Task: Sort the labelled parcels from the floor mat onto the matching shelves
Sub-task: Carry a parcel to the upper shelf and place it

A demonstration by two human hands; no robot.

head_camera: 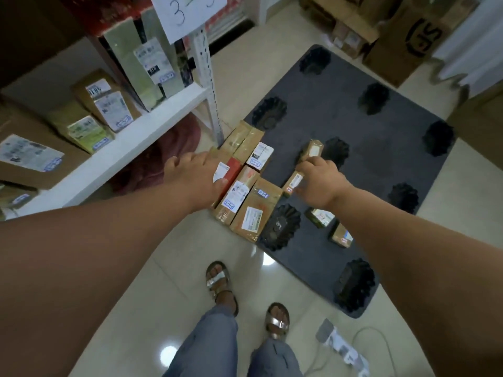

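Dark grey floor mat (381,148) with black flower-shaped patches lies on pale tile, parcels clustered at its left edge beside the white shelf (141,142). Left hand (196,175) reaches over the cluster, thumb touching the label of a red parcel (231,172); its fingers are hidden behind the hand, so grip can't be confirmed. Right hand (318,183) is curled around a long narrow parcel (307,164), which sticks out past the knuckles at the far end and below the fingers at the near end; middle is covered by the hand. Two brown parcels (253,208) with white labels lie side by side just below the red one. Two small parcels (321,217) are partly cut off by the right forearm. Shelf holds labelled boxes (109,104); label text is too blurred to read. Paper sign (187,14) above the shelf shows "3", rest cropped by the frame. Sandalled feet (245,295) and a white power strip (343,349) sit at the bottom.
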